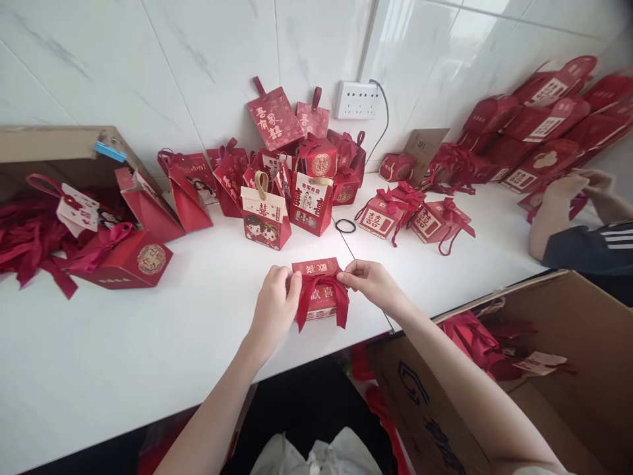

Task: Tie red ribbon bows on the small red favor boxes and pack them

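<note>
In front of me a red gift box [316, 267] with pale Chinese characters sits near the table's front edge. A dark red ribbon [341, 311] is tied in a bow across it, two tails hanging down its near side. My left hand [277, 298] is closed at the bow's left side, thumb and fingers pinching the ribbon against the box's edge. On the opposite side, my right hand [370, 282] pinches the bow's right loop between thumb and forefinger. Just beyond the box stand a cream-and-red box [267, 224] with a printed couple and a black elastic loop [345, 226].
An open carton [54, 146] of ribbons and a bowed red box [126, 260] are at left. Red boxes [548, 122] are stacked at right, where another person's hands [568, 188] work. A large carton [593, 310] stands below right. A power strip [356, 100] is on the wall.
</note>
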{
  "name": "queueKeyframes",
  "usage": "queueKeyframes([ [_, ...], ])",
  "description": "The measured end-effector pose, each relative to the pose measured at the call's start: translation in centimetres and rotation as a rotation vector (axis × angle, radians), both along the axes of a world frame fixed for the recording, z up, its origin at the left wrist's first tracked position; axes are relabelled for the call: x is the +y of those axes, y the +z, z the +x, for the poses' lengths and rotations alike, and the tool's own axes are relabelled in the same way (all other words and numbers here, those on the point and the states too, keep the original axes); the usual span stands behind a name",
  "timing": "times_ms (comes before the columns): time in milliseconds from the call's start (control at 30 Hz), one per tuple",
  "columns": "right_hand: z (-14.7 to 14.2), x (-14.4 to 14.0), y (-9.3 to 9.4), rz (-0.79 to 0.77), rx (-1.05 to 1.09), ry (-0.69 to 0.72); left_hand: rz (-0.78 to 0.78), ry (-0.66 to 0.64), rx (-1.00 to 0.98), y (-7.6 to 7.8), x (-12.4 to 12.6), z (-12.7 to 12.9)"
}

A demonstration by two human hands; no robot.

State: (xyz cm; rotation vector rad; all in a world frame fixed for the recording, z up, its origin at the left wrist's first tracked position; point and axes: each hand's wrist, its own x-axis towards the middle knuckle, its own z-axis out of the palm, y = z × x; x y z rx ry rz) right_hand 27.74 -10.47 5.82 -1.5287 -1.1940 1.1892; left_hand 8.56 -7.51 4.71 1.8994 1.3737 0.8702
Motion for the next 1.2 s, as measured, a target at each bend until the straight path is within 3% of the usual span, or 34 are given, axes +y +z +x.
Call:
queueKeyframes([
  [400,1.3,0.5,-0.4,-0.106,0.120,0.024,-0.194,-0.026,0.019,-0.3,0.1,-0.1],
  [533,2.1,0.7,-0.8,-0.104,0.021,0.091,-0.218,-0.051,-0.059,-0.6,0.4,-0.1],
  [600,2.0,0.2,-0.5,0.021,-0.161,0.050,-0.239,-0.078,-0.094,-0.7,0.5,-0.1],
  [700,0.5,-1.3,0.6,0.432,-0.543,-0.015,-0.257,-0.098,-0.114,-0.5,0.6,-0.2],
  [800,-2.0,-2.9,1.2,0.830,-0.909,0.252,-0.243,-0.111,-0.108,-0.4,0.5,-0.2],
  [900,-4.1,-3.4,0.5,1.021,-1.158,0.409,-0.231,-0.124,-0.084,-0.3,0.4,-0.4],
  [1000,-4.6,-3.3,-0.9,1.157,-1.176,0.361,-0.189,-0.099,-0.023,-0.2,0.5,-0.5],
  [1100,-4.0,-3.4,-1.6,1.240,-1.115,0.334,0.082,-0.048,0.008,0.4,0.7,-0.2],
  [1200,-3.5,-3.7,-1.7,1.263,-1.067,0.331,0.276,-0.264,0.047,1.3,0.9,0.3],
])
